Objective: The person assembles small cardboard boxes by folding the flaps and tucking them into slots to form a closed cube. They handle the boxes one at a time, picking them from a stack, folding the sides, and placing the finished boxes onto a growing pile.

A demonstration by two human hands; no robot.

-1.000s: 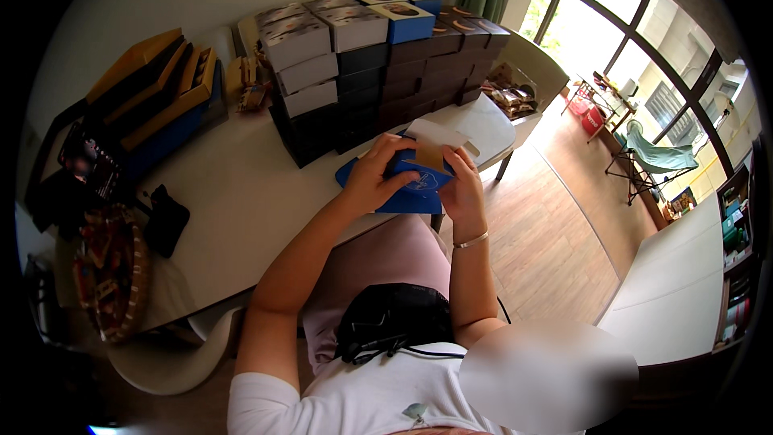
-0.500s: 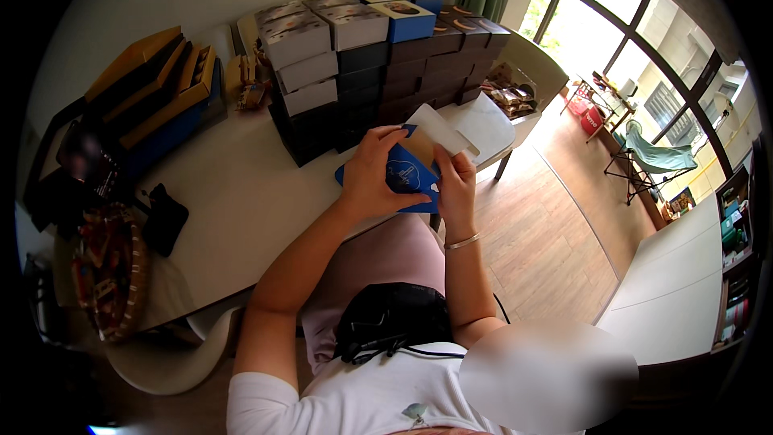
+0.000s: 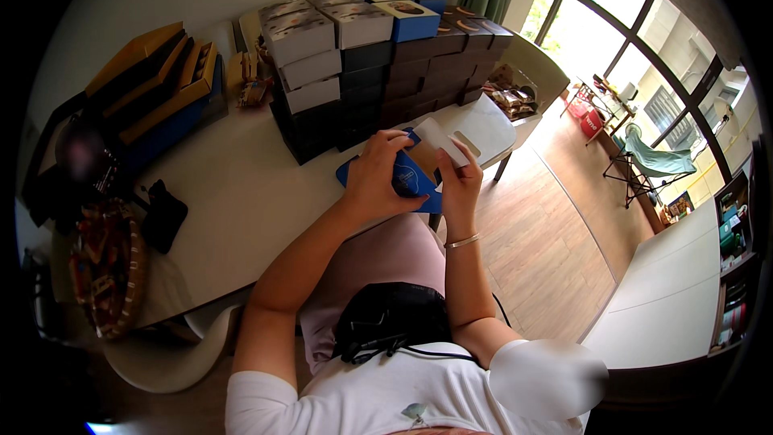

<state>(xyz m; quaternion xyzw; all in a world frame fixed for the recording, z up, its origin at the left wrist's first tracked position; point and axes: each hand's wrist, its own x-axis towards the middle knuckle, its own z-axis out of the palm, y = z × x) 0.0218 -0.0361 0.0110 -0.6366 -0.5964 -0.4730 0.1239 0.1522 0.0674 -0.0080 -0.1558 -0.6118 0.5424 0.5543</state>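
A small blue cardboard box (image 3: 411,175) with a pale line drawing on its side is held over the near edge of the white table. Its end stands open, and a plain tan inside shows. My left hand (image 3: 372,176) grips the box from the left, fingers over the top and thumb along the near side. At its open end, my right hand (image 3: 460,187) pinches the upright white flap (image 3: 439,141) between thumb and fingers. What lies inside the box cannot be seen.
Behind my hands stand stacked boxes (image 3: 419,64) in white, black, brown and blue. Opened boxes (image 3: 157,84) lean at the far left. A wicker basket (image 3: 133,282) of wrapped items and a black pouch (image 3: 165,216) lie left. A chair (image 3: 527,72) holds packets at the far right.
My right hand has shifted up slightly along the white flap, its fingers now higher on it. The flap has tilted. My left hand keeps its hold on the blue box.
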